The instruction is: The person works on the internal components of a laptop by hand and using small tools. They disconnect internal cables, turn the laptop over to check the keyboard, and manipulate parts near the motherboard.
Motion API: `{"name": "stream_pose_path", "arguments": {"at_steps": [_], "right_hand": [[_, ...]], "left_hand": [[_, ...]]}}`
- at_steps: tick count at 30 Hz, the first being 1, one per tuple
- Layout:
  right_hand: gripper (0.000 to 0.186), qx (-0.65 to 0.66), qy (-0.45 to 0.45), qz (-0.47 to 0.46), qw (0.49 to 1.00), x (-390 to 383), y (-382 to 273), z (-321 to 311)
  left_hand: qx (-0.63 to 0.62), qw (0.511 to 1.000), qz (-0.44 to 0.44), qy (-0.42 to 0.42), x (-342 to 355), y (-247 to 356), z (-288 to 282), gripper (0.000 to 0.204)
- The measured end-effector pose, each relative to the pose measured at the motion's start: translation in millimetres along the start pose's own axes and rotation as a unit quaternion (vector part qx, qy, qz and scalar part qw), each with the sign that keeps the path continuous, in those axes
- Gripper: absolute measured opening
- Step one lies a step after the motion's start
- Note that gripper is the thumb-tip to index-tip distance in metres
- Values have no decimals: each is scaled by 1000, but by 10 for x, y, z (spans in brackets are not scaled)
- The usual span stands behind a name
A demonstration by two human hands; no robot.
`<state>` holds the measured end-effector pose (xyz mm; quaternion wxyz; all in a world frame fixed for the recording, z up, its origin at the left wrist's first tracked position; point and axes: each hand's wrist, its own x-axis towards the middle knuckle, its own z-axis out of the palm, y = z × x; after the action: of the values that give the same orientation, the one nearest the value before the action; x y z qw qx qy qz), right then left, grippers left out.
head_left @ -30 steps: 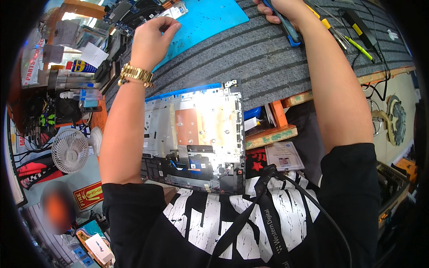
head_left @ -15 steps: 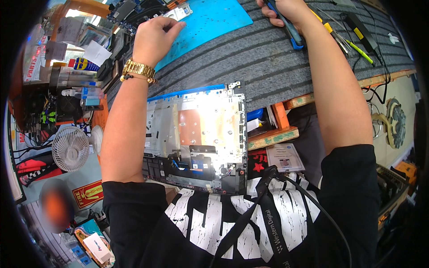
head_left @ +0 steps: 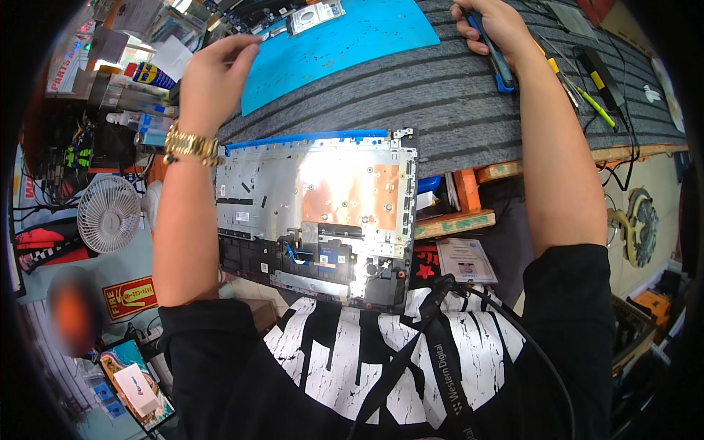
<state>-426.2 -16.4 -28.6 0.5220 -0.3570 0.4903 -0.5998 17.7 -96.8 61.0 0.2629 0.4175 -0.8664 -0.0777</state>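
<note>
“Blue-ended tool (head_left: 496, 61): which way does it point?”

“Slantwise over the grey worktop (head_left: 367, 108), its blue end toward the person and a little right, its long axis running away and leftward through the right hand (head_left: 501, 31).”

“How's the grip there?”

“Closed, fingers curled round the dark body, the forearm stretched well out from the sleeve.”

“And the left hand (head_left: 211, 79)?”

“Reaching out too, at the left edge of the blue mat (head_left: 334, 55), thumb and forefinger drawn close together. I can't tell whether they pinch anything.”

“What about surfaces?”

“Tool slim and rounded; worktop covering ribbed and fuzzy; mat flat, dotted with dark specks. Nearer the person lies a laptop shell (head_left: 275, 194), shiny metal with a copper-coloured patch and a black band, long side running left to right”
</note>
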Motion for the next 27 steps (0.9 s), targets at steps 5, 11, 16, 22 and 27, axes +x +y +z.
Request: {"name": "stream_pose_path", "arguments": {"at_steps": [5,11,16,22,27], "right_hand": [[47,5,0,1,1000,23,14,-31],[55,-3,-9,-21,1000,52,66,-116],[65,-108,-36,-94,989,60,107,-141],[64,-139,-10,-86,987,-67,39,-26],[58,-141,12,-82,987,-188,12,102]], "left_hand": [[0,995,-104,-2,-554,-242,-536,32],[-92,982,-167,16,-1435,-518,-851,31],[-25,967,-250,-27,-2193,-525,-1015,36],[-55,940,-337,1,-2882,-452,-968,32],[-57,923,-380,-3,-3224,-525,-998,27]]}}
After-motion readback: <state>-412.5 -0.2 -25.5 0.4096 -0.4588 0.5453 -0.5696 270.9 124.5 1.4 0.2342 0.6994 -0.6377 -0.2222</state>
